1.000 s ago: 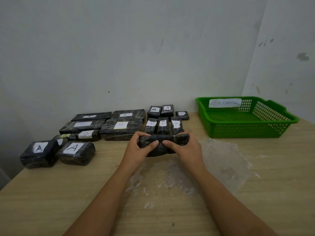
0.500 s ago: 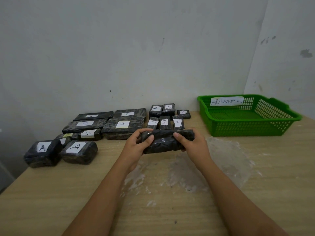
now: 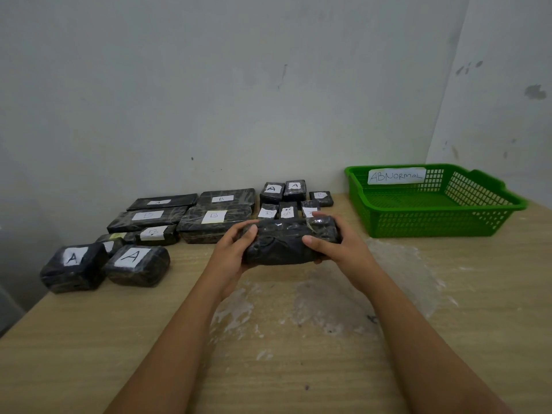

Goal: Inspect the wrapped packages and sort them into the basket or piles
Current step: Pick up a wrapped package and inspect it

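Head view: package [image 3: 283,242] lengthwise left-right, ends gripped by left hand [image 3: 231,249], right hand [image 3: 337,245].

- A light wooden table [image 3: 89,354] fills the lower half of the view.
- A crumpled sheet of clear plastic film [image 3: 397,279] lies flat on the table, near its middle.
- A grey-white wall [image 3: 209,85] rises behind the table's far edge, scuffed with dark marks.
- A second wall [image 3: 507,115] meets it at a corner beyond the table's right end.

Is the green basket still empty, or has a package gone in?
Empty: the green basket shows only bare mesh floor, no package inside.
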`<state>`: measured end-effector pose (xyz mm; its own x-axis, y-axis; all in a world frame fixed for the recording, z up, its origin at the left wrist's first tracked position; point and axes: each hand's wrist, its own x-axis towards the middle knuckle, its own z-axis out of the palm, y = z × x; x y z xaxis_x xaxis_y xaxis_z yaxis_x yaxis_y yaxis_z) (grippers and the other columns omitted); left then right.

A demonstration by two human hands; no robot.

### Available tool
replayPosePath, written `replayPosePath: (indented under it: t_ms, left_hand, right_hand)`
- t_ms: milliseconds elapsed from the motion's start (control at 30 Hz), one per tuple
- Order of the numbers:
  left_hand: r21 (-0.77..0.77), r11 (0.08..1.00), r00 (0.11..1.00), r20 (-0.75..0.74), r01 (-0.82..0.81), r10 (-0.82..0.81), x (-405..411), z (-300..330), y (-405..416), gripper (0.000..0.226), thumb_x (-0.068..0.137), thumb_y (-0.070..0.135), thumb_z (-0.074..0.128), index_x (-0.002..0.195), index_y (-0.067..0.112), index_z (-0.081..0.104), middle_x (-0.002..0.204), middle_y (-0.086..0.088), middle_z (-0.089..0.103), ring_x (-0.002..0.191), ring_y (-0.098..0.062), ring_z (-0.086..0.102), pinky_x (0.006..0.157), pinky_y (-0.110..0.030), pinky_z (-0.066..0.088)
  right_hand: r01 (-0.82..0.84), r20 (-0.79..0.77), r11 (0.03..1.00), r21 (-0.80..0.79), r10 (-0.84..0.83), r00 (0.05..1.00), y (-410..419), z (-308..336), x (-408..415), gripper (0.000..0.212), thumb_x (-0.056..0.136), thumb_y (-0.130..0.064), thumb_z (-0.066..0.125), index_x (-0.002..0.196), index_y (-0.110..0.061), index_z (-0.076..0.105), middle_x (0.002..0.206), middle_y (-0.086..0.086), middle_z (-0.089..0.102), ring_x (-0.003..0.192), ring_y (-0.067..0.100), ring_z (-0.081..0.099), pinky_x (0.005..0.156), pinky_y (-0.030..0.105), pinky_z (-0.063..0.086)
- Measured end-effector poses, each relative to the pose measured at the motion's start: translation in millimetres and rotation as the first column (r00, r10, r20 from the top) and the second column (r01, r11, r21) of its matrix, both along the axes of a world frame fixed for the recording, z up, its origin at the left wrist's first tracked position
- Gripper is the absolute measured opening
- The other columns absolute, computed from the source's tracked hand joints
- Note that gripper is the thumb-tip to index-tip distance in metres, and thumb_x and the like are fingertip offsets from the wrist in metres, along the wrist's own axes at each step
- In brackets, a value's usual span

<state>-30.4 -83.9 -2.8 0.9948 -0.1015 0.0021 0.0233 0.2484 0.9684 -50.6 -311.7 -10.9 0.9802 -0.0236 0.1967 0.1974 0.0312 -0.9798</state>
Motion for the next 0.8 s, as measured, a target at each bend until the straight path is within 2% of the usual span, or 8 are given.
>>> replayPosePath:
  t_ms: [100,167,300,367,467,633,733,800]
  left_hand:
    - [0.05,0.999,1.0,-0.014,0.006,-0.006,-2.0,1.3,-1.9,0.041,0.097,0.046,0.06,0.127,0.019,0.066,0.123,-0.007,0.073,0.11,-0.024,0.071,0.079,-0.038,0.06]
    - [0.047,0.999,1.0,0.004,0.016,-0.016,-3.5,2.9,-1.9,0.053,0.085,0.052,0.067,0.128,0.02,0.065,0.125,-0.009,0.07,0.111,-0.024,0.07,0.08,-0.035,0.06]
    - [0.097,0.993,0.991,0.109,0.063,-0.074,-3.8,-0.1,2.0,0.07,0.069,0.028,0.087,0.134,0.031,0.061,0.127,-0.01,0.062,0.112,-0.023,0.069,0.089,-0.035,0.06]
    - [0.148,0.988,0.987,0.147,0.048,-0.07,-3.9,-1.6,2.4,0.068,0.067,0.024,0.089,0.13,0.032,0.064,0.127,-0.01,0.062,0.108,-0.021,0.071,0.087,-0.032,0.06]
    - [0.126,0.992,0.989,0.148,0.0,-0.019,-5.1,-0.1,3.1,0.059,0.07,0.026,0.086,0.125,0.023,0.066,0.126,-0.011,0.065,0.099,-0.016,0.074,0.079,-0.026,0.059]
    - [0.106,0.994,0.993,0.121,-0.022,0.009,-2.9,-0.3,5.5,0.06,0.067,0.035,0.085,0.122,0.022,0.066,0.122,-0.007,0.07,0.101,-0.019,0.074,0.077,-0.031,0.057]
    - [0.116,0.993,0.992,0.124,-0.006,-0.009,-2.4,-1.9,4.5,0.059,0.067,0.035,0.085,0.121,0.021,0.065,0.122,-0.007,0.07,0.102,-0.02,0.074,0.08,-0.032,0.057]
    - [0.082,0.997,0.99,0.139,0.01,-0.021,-2.4,-2.6,3.0,0.054,0.07,0.029,0.084,0.12,0.018,0.065,0.122,-0.01,0.069,0.102,-0.02,0.074,0.084,-0.034,0.06]
  right_hand:
    - [0.037,-0.03,0.999,0.041,-0.036,0.999,2.0,-0.5,2.6,0.059,0.07,-0.032,0.086,0.122,-0.023,0.061,0.115,0.011,0.071,0.081,0.022,0.075,0.055,0.034,0.058]
    - [0.071,-0.062,0.995,0.07,-0.067,0.996,3.5,-1.1,4.3,0.055,0.076,-0.027,0.086,0.123,-0.018,0.059,0.112,0.014,0.071,0.074,0.022,0.074,0.054,0.035,0.058]
    - [0.132,-0.126,0.98,0.149,-0.114,0.986,5.1,-0.3,4.6,0.053,0.082,-0.026,0.084,0.125,-0.01,0.056,0.109,0.014,0.072,0.071,0.017,0.073,0.048,0.031,0.055]
    - [0.114,-0.146,0.982,0.152,-0.092,0.985,5.2,2.0,2.6,0.055,0.083,-0.031,0.081,0.126,-0.009,0.055,0.11,0.015,0.072,0.071,0.018,0.073,0.047,0.03,0.056]
    - [-0.001,-0.123,0.995,0.095,0.012,0.992,0.6,6.5,-1.7,0.067,0.077,-0.041,0.079,0.132,-0.015,0.051,0.113,0.017,0.071,0.072,0.024,0.073,0.048,0.03,0.054]
    - [-0.027,-0.076,0.99,-0.136,0.016,0.997,-5.6,9.1,-5.4,0.074,0.071,-0.053,0.079,0.137,-0.039,0.049,0.116,-0.005,0.071,0.083,0.015,0.074,0.065,0.028,0.052]
    - [0.001,-0.057,0.999,-0.052,-0.004,0.998,-1.5,4.8,-2.1,0.062,0.079,-0.038,0.082,0.134,-0.032,0.054,0.117,-0.005,0.07,0.092,0.01,0.073,0.075,0.031,0.059]
    - [0.029,-0.03,1.0,-0.005,-0.029,0.999,-0.6,0.6,1.0,0.055,0.084,-0.023,0.082,0.132,-0.022,0.057,0.117,0.002,0.069,0.089,0.013,0.072,0.072,0.031,0.06]
